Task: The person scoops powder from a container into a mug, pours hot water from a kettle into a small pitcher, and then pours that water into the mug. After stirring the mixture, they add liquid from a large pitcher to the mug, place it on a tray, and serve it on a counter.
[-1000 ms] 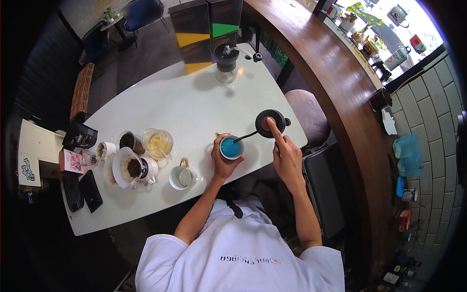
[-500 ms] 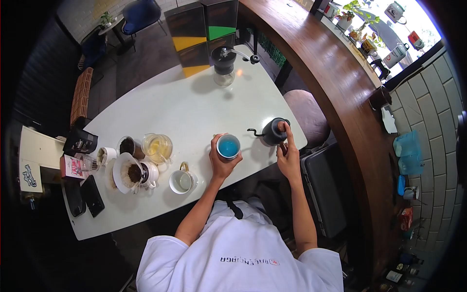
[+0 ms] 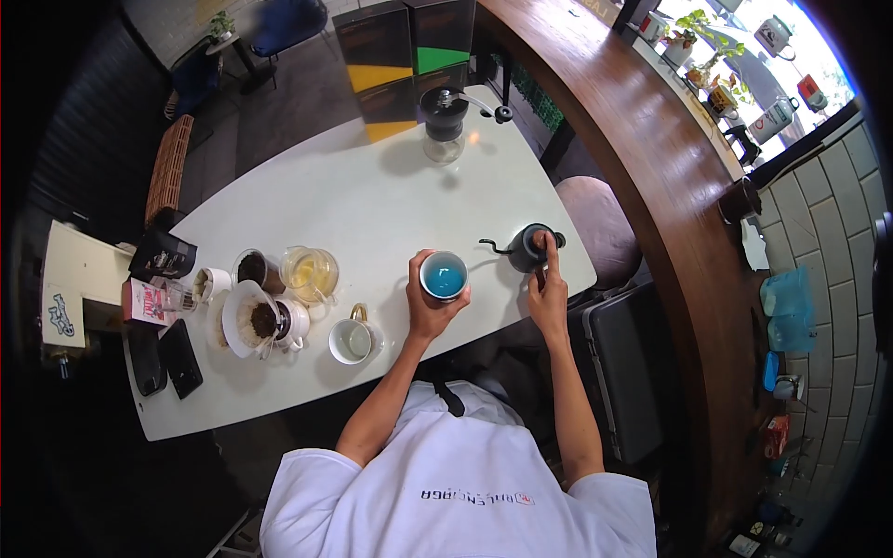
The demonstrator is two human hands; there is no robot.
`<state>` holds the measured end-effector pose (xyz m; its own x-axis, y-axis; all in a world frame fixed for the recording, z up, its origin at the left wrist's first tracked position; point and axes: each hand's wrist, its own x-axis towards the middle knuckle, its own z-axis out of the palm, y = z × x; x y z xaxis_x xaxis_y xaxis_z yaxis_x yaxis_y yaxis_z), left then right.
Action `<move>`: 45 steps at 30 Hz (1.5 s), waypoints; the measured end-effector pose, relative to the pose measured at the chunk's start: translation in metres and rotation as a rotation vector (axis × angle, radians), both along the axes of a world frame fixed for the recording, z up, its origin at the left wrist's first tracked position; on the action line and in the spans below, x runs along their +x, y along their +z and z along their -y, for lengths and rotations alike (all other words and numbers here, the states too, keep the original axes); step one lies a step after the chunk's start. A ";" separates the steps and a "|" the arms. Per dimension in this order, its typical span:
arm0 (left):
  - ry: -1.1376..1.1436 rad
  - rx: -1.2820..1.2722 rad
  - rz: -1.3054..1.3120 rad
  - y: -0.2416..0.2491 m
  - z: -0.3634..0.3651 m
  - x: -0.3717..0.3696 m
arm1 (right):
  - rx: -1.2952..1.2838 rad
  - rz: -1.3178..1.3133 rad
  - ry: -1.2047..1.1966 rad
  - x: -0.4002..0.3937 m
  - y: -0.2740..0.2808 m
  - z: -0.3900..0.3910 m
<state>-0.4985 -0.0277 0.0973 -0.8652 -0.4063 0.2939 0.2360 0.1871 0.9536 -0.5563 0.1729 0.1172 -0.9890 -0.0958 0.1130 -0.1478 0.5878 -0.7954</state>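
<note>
My left hand (image 3: 428, 314) is closed around a white cup (image 3: 444, 276) whose inside shows bright blue. At the right end of the table stands a small dark gooseneck kettle (image 3: 526, 249), its thin spout pointing left toward the cup. My right hand (image 3: 550, 293) is closed at the kettle's near side, with the index finger stretched over the lid. Its other fingers are curled and partly hidden. Left of the cup, a white mug (image 3: 351, 341) with a gold-coloured handle sits upright on the white table (image 3: 363, 205).
Farther left are a glass server (image 3: 310, 274) of pale yellow liquid, a jar of dark grounds (image 3: 256, 268) and a paper filter (image 3: 244, 321) holding grounds. A phone (image 3: 180, 359) lies near the left edge. Toward the back stands a hand grinder (image 3: 443, 126). A wooden counter (image 3: 651, 139) curves along the right.
The whole view has shifted slightly, carrying the table things a little to the right. Both hands keep their holds on the cup and the kettle.
</note>
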 end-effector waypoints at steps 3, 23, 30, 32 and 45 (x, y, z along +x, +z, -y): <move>-0.038 0.080 -0.073 0.018 -0.002 0.005 | 0.029 0.017 0.002 -0.008 -0.005 0.004; -0.003 0.150 -0.188 0.097 -0.038 0.076 | -0.269 0.167 1.036 0.045 0.089 0.033; -0.283 0.100 -0.150 0.120 -0.057 0.062 | -0.378 0.150 0.775 0.058 0.087 0.000; -0.423 0.216 -0.029 0.137 -0.069 0.055 | -0.404 0.042 0.783 0.058 0.087 -0.019; -1.067 0.018 -0.356 0.147 -0.159 -0.012 | -0.250 -0.184 0.004 0.113 0.111 -0.101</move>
